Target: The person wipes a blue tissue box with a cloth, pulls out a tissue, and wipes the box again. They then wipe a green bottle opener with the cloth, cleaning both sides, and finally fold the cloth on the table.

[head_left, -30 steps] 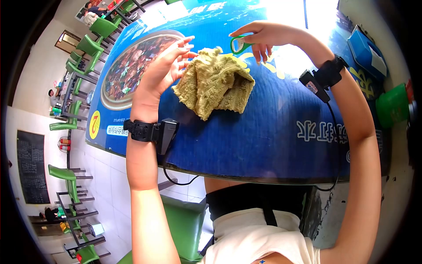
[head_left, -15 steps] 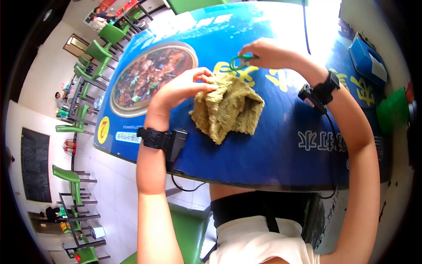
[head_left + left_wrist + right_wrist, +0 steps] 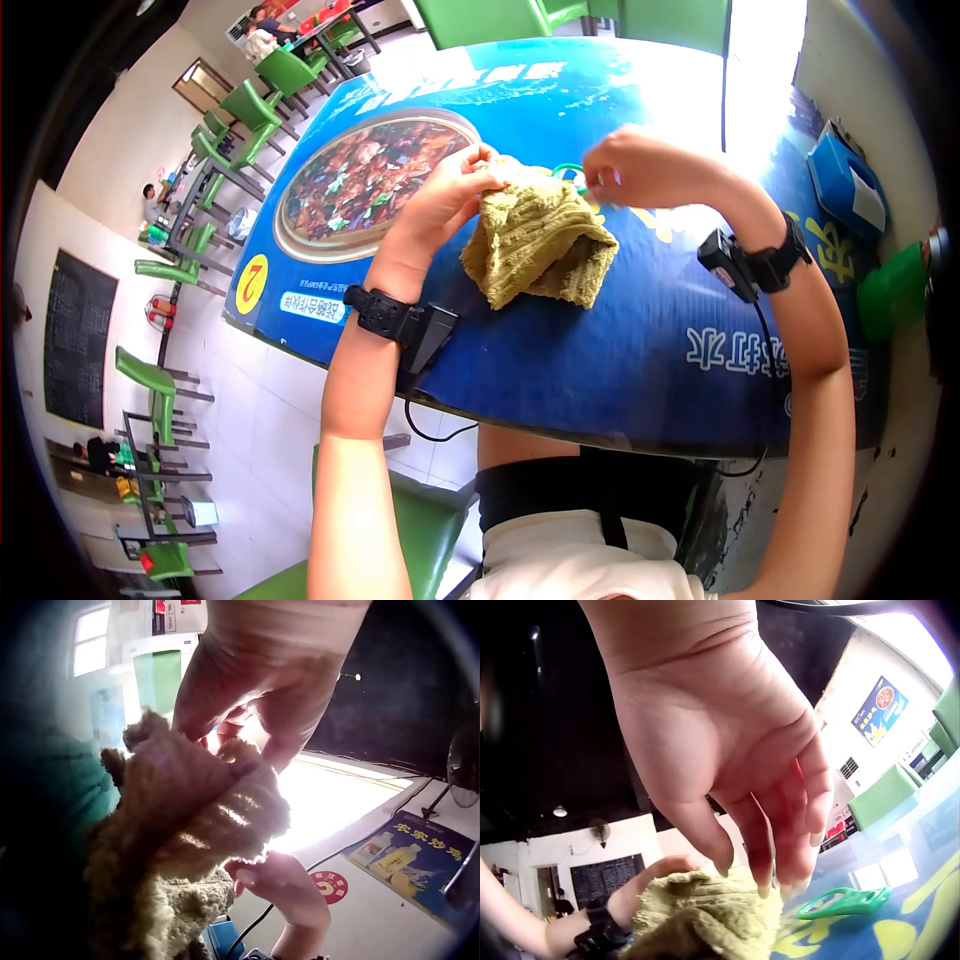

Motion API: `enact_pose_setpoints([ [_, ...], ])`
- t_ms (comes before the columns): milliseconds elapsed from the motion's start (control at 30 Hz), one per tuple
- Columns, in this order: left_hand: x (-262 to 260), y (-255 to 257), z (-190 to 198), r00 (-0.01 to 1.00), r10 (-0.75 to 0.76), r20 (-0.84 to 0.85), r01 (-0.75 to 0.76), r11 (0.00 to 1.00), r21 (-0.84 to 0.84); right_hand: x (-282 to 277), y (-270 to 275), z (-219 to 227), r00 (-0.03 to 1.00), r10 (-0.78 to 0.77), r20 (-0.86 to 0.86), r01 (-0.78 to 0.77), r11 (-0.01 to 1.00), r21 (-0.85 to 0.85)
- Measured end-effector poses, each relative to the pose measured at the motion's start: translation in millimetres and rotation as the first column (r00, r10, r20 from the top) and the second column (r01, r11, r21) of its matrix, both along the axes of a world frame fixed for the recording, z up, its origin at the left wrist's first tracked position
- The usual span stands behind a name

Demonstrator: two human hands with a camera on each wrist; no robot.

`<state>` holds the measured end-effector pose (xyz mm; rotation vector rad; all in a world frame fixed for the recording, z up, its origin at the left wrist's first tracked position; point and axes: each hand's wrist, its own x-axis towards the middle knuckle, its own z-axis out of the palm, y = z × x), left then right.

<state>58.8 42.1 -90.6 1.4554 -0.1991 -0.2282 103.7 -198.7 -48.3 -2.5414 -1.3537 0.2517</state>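
My left hand [image 3: 450, 195] pinches the upper left part of a yellow-green cloth [image 3: 545, 235], a fluffy, towel-like piece. The cloth hangs bunched in folds over the blue table [image 3: 640, 400]. In the right wrist view, my right hand [image 3: 727, 742] reaches down with bent, spread fingers, and its fingertips [image 3: 763, 889] are right at the edge of the cloth. A green plastic tool [image 3: 847, 902] with a long oval opening lies on the table beside those fingers. The head view shows only part of that tool, behind the cloth.
Blue and white box [image 3: 848, 180] and green container [image 3: 893, 290] stand along the wall at the right. Green chairs [image 3: 485, 20] line the far edge, and another chair [image 3: 425, 530] is beside the person. Cables [image 3: 440, 436] hang from both wrist cameras.
My left hand has moved from beside the cloth to pinching its upper left part. The right hand has let go of the green tool and come closer to the cloth.
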Motion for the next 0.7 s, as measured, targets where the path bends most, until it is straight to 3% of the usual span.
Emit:
enact_pose_setpoints([
  [100,2.2,2.6,-0.4,0.994,0.018,0.111,-0.007,0.995,-0.099,-21.1,8.3,15.7,0.963,0.01,-0.269,-0.037,0.994,-0.098],
  [167,2.3,1.8,1.4,0.979,0.128,0.159,-0.095,0.976,-0.198,-25.8,15.9,4.1,0.893,0.071,-0.445,-0.066,0.997,0.028],
  [300,2.7,-2.9,1.6,0.947,0.233,0.224,-0.142,0.923,-0.357,-19.7,30.3,-15.2,0.907,0.016,-0.421,0.001,0.999,0.04],
  [433,-5.8,-8.6,10.6,0.957,0.185,0.225,-0.077,0.904,-0.42,7.6,28.4,-30.5,0.728,0.03,-0.684,0.195,0.948,0.25],
  [500,-9.6,-11.1,15.5,0.965,0.12,0.232,-0.015,0.913,-0.407,19.8,27.5,-27.8,0.593,0.0,-0.805,0.334,0.91,0.246],
  [567,-16.1,-15.9,18.3,0.959,0.085,0.269,0.005,0.948,-0.319,31.9,25.1,-41.5,0.542,0.019,-0.84,0.516,0.781,0.351],
  [633,-18.6,-17.7,19.9,0.946,0.054,0.32,0.007,0.983,-0.186,45.1,24.6,-55.6,0.723,-0.071,-0.687,0.528,0.698,0.483],
  [667,-21.1,-19.2,21.9,0.921,0.013,0.389,0.014,0.998,-0.068,47.7,20.8,-53.1,0.763,0.018,-0.646,0.466,0.677,0.569],
  [700,-24.1,-22.6,24.3,0.929,0.02,0.368,0.014,0.996,-0.089,48.7,18.6,-51.4,0.796,0.105,-0.596,0.401,0.646,0.65],
])
